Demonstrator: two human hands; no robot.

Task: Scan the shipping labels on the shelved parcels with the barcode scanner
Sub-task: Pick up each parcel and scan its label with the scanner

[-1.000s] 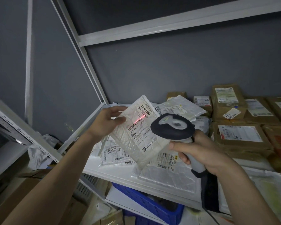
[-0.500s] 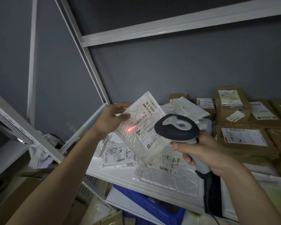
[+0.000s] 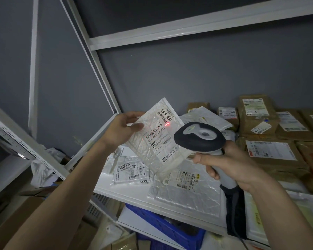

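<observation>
Glossy crinkled plastic bubble mailer [image 3: 152, 141], matt paper label [image 3: 163, 130], smooth plastic scanner [image 3: 201, 138], brown cardboard boxes [image 3: 257, 114].

A single head-worn camera looks forward and slightly down from the person's own eye line, close to the shelf [image 3: 134, 193] in front. Both forearms reach up from the bottom edge into the middle of the frame (the wide lens bends the shelf uprights near the borders). The grey wall [image 3: 188, 73] fills the upper half.
</observation>
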